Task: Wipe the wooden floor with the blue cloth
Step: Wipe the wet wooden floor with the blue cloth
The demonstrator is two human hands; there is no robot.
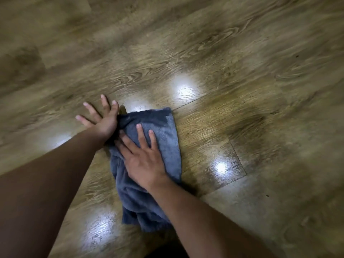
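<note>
Nearest to me, I am seeing both bare forearms reaching out from the bottom corners, crossing toward the middle of the view. The blue cloth is lying on the wooden floor just ahead of them, running lengthwise away from me. Its near end is bunching into rumpled folds beside my right wrist, while its far end is spreading flatter, with a soft terry nap and a darker patch near the far edge. It is reading as a dusky grey-blue under this light.

My right hand is resting flat on top of the cloth, fingers spread and extended, pressing down rather than gripping anything. My left hand is lying open just beside the cloth's far left corner, palm down on the bare boards, fingers fanned; whether its edge is touching the cloth I cannot tell.

Around the cloth the boards are shining with bright patches of reflected light. Farther out, the brown grain is blurring into streaks.
</note>
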